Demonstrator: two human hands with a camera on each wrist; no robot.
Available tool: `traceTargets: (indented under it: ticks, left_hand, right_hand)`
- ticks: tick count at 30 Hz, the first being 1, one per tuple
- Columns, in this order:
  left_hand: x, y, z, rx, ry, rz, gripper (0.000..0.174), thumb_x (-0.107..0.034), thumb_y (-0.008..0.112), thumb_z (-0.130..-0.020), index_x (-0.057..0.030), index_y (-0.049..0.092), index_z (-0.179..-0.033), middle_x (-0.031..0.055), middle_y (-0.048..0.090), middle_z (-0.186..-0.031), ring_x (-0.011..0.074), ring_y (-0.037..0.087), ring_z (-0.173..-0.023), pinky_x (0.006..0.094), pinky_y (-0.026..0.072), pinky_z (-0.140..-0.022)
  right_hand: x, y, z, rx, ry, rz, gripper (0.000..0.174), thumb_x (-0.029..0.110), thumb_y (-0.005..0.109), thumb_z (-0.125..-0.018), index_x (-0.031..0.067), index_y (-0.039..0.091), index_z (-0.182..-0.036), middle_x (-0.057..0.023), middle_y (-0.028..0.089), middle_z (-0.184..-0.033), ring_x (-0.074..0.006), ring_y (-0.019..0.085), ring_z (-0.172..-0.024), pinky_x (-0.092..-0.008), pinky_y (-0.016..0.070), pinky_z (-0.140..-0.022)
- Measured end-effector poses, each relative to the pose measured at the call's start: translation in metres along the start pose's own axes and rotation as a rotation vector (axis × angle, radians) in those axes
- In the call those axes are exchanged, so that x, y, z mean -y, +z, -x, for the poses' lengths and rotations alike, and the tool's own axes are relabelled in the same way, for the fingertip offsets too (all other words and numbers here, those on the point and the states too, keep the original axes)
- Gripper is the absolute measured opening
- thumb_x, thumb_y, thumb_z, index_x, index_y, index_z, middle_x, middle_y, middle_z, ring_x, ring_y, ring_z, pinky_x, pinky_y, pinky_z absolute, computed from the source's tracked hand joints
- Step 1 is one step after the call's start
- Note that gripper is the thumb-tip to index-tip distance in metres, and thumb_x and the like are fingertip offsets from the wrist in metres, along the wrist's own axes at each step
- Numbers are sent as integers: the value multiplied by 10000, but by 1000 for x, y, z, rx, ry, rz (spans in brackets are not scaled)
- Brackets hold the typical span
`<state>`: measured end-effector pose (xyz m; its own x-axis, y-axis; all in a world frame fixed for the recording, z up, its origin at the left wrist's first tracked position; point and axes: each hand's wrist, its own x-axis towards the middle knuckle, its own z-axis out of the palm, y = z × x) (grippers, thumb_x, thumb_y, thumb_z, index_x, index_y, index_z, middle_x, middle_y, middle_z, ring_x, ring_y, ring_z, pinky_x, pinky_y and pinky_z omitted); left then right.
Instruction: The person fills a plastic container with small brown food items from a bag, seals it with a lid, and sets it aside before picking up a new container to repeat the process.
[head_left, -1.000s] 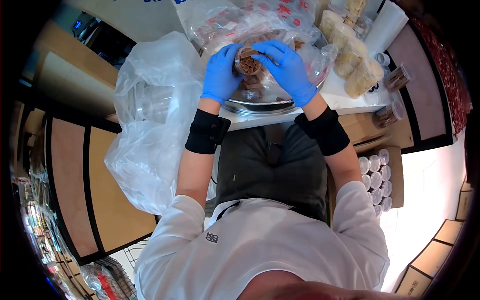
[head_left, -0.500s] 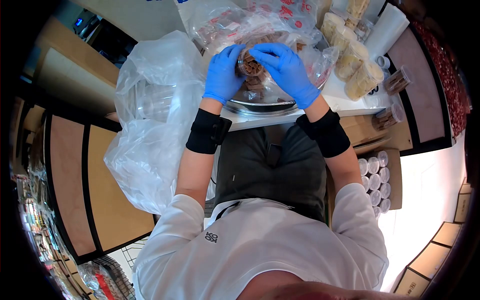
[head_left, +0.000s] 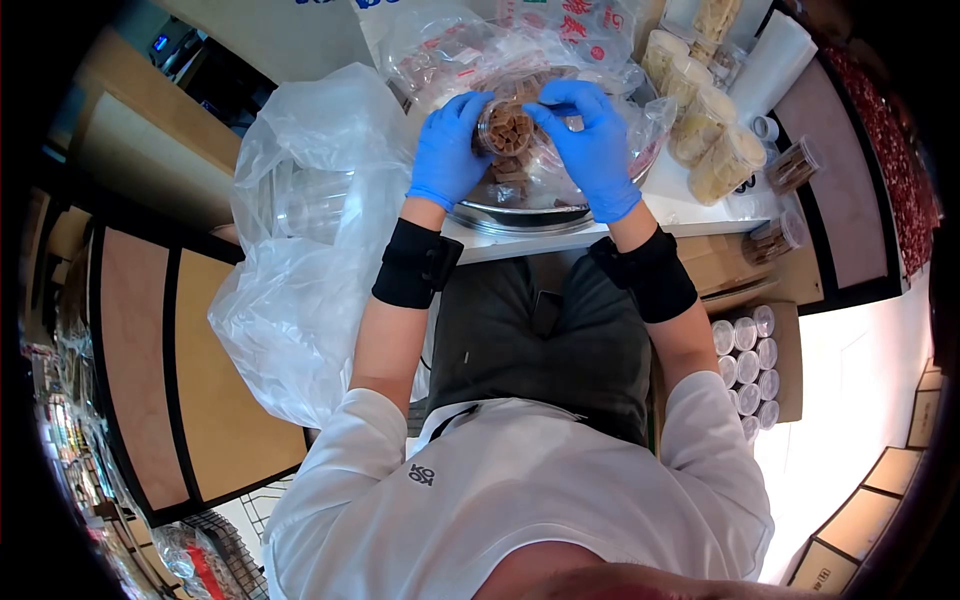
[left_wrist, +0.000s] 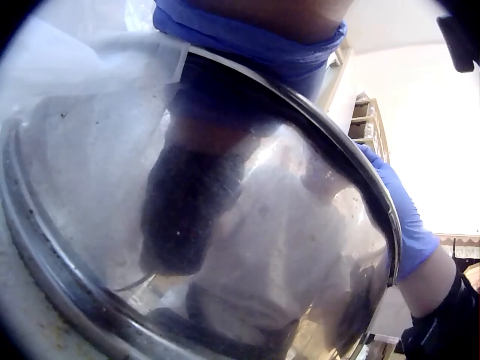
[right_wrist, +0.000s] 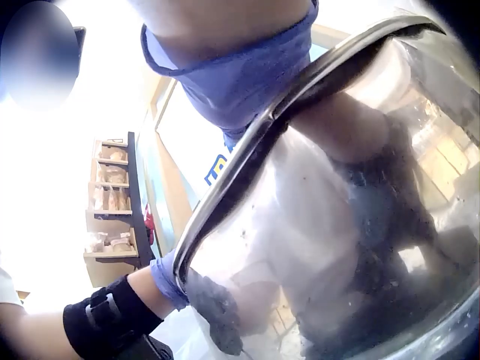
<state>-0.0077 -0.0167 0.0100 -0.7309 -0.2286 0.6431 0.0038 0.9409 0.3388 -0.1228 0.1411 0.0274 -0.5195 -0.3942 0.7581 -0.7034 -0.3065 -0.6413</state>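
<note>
In the head view my blue-gloved left hand (head_left: 448,148) grips a clear round jar (head_left: 483,130) from its left side, its mouth tilted toward the camera. Brown stick-like pieces (head_left: 508,130) fill the jar, their ends showing. My gloved right hand (head_left: 592,145) is at the jar's right, fingers bent, thumb and forefinger tips beside the rim; I cannot tell whether they pinch anything. Below the jar, more brown pieces (head_left: 510,185) lie on clear plastic in a shiny metal basin (head_left: 520,218). The basin wall (left_wrist: 247,225) fills much of the left wrist view, hiding the fingers.
Clear plastic bags (head_left: 450,50) lie behind the basin. A large translucent bag (head_left: 300,250) of clear containers hangs at left. Several filled jars (head_left: 727,160) stand at right beside a white roll (head_left: 775,65). Lower right, a box holds several lidded jars (head_left: 748,370).
My right hand has drawn back right from over the jar's mouth, uncovering more of the brown pieces. The left hand keeps its grip on the jar.
</note>
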Motion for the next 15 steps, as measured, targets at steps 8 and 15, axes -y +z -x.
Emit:
traceTargets:
  ticks: [8,15]
  left_hand:
    - [-2,-1,0,-13,-15,33,762,-34,830,-598,-114,534,-1295,162,584,-1250,371,571,-1134,417,484,-971]
    - [0,1,-1,-16,33,-13,753,-31,829,-594,-101,541,-1287,164,589,-1243,372,577,-1123,414,490,-963]
  right_hand:
    - [-12,10,9,44,-106,125,215,128,783,-803,46,668,-964,-76,627,-989,-200,659,-854,-304,540,-754]
    - [-6,10,8,-57,-33,51,245,114,778,-818,29,662,-1016,-64,616,-986,-154,671,-830,-268,555,-752]
